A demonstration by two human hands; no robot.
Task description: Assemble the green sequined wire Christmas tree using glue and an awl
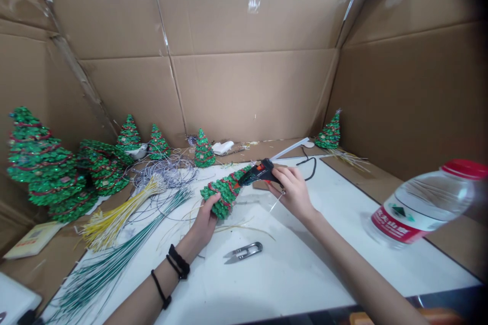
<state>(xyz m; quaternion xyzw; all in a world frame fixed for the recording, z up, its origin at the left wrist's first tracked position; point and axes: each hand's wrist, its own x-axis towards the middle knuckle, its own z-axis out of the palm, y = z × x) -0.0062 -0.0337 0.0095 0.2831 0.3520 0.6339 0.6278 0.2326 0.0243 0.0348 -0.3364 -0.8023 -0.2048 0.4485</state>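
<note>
My left hand is closed around the lower part of a small green Christmas tree ornament with red garland, tilted so its top points up and right. In my right hand is a black and orange hot glue gun, a long clear glue stick rising from its back. The gun's nozzle is at the tree's right side; whether it touches cannot be made out. A thin pale strand hangs beneath my right hand. Thread snips lie on the white board just below the tree.
Bundles of yellow-white strands and green strands lie left, beside tangled pale wire. Several finished trees stand left and at the back, another tree back right. A water bottle stands right. Cardboard walls enclose the table.
</note>
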